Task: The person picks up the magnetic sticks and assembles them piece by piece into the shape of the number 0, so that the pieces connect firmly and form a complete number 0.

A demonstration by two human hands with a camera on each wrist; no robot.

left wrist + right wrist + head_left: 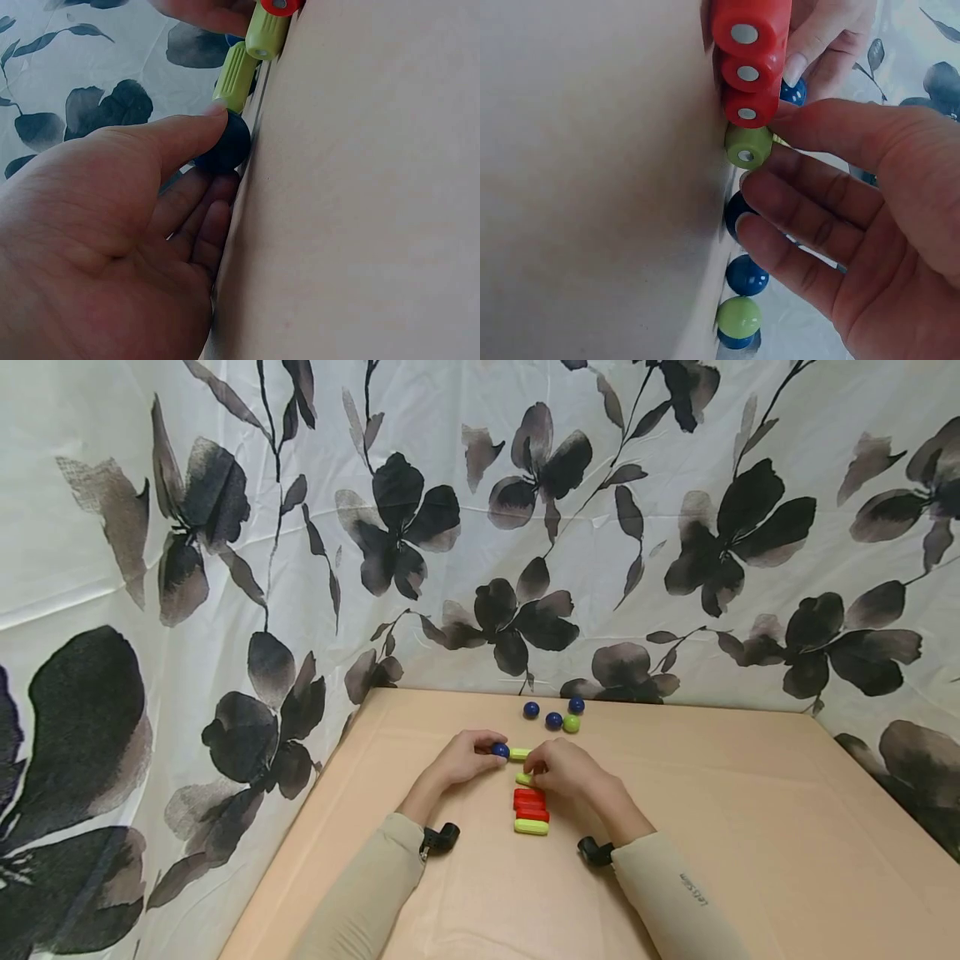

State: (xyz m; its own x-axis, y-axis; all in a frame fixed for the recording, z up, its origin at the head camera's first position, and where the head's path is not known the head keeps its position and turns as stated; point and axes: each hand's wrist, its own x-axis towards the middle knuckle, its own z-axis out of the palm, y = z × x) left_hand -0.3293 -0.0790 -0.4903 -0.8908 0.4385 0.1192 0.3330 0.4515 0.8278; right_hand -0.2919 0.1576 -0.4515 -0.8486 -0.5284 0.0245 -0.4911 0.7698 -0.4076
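Note:
My left hand (493, 757) pinches a dark blue ball (500, 750) between thumb (172, 139) and fingers and holds it against the end of a lime-green rod (519, 753). My right hand (534, 770) pinches a second lime-green rod (748, 146) between thumb (832, 131) and index finger. That rod lies at the far end of a row of rods. Just nearer me in the row are red rods (530, 805), and a third green rod (531, 827) closes the row. The rod ends show round metal discs.
Three loose blue balls (553, 721) and one green ball (572, 723) sit near the far edge of the tan table (712, 827). A floral black-and-white curtain (525, 527) hangs behind and to the left. The table's left edge runs close to my left forearm.

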